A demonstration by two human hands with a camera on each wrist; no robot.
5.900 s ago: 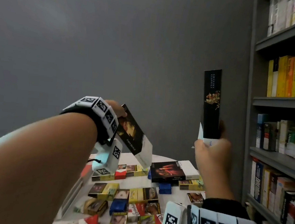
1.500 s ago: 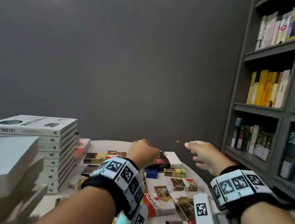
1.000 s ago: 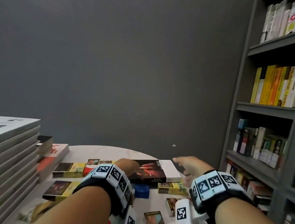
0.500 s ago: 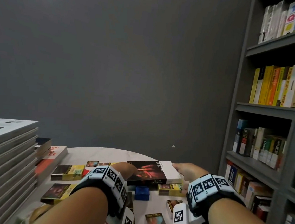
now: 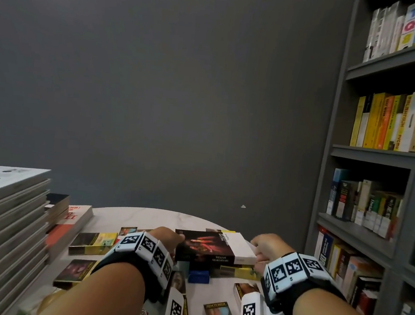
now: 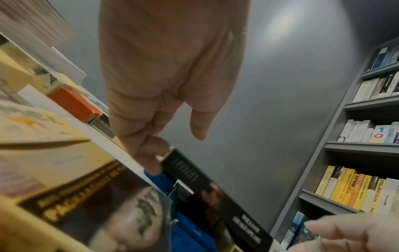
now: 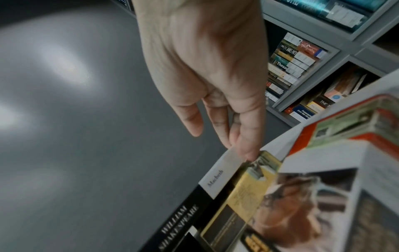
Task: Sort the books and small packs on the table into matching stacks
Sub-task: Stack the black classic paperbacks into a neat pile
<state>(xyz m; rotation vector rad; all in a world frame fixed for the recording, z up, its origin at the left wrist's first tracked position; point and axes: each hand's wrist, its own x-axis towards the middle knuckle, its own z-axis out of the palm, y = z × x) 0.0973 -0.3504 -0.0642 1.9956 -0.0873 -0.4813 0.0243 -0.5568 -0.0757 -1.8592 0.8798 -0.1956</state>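
While both hands grip it, Macbeth book lies flat, spine nearest.

The round, pale bench stands against a grey wall. At its left edge rises a tall stack of white books, with a lower pile topped by a red and white book beside it. Small packs lie scattered over the near half: a yellow and dark pack, a dark pack nearer the camera, a blue pack and a yellow pack. A black and white Shakespeare book rests on top of those 2 packs.
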